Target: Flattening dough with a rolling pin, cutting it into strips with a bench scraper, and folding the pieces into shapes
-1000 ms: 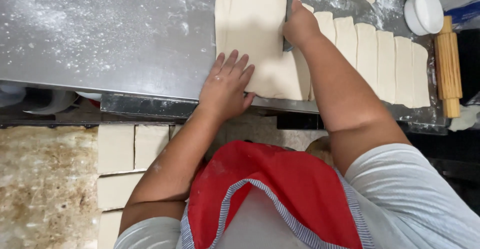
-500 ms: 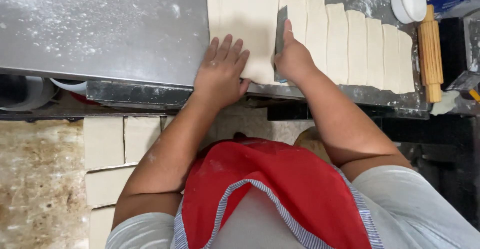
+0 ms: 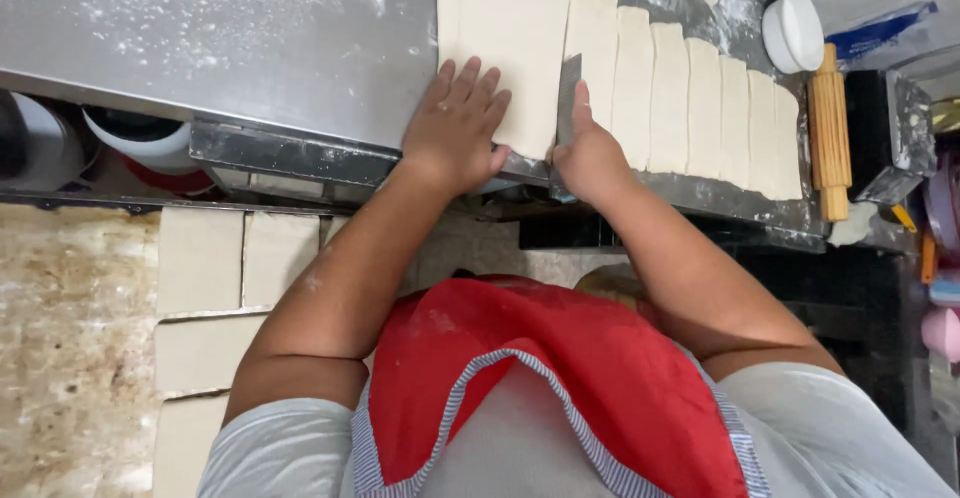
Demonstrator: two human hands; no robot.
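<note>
Our left hand [image 3: 455,123] still presses flat, fingers spread, on the dough sheet [image 3: 510,38] at the counter [image 3: 250,48] edge. Our right hand [image 3: 590,158], closed around the metal scraper [image 3: 568,93], has drawn it back to the near edge. Cut strips [image 3: 700,108] lie beyond.

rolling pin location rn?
Head view, far right: the rolling pin lies on the steel table, just right of the cut dough strips and below the white bowl.
</note>
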